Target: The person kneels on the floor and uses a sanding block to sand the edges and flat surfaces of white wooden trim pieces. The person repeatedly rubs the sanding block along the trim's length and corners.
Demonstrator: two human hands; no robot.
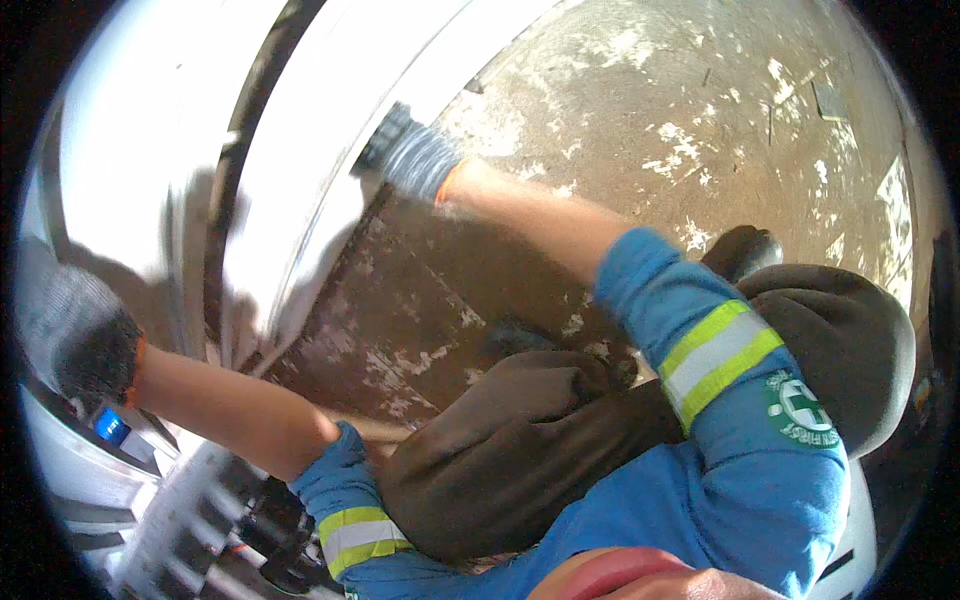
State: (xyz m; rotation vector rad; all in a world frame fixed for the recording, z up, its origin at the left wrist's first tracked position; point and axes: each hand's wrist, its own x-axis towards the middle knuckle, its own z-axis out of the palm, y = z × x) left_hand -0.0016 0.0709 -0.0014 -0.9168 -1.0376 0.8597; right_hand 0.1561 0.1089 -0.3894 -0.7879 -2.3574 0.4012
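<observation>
My right hand (410, 155) wears a grey knit glove with an orange cuff and dark-coated fingers. It meets the lower edge of a large, glaring white panel (310, 130). Its fingers look curled in, though blur and glare hide what lies in them. At the far left, my left hand (80, 335), gloved alike, is raised beside shaded upright white parts. The fingers of this hand are dim and smeared, so their grip does not show. Just below its cuff is a small blue-lit display (111, 427).
A slotted grey part (185, 510) and dark machinery (275, 535) stand at the lower left, close to my left forearm. My bent legs (540, 450) are over a worn brown floor (600, 110) with white patches. A dark strip (235, 160) runs between the white panels.
</observation>
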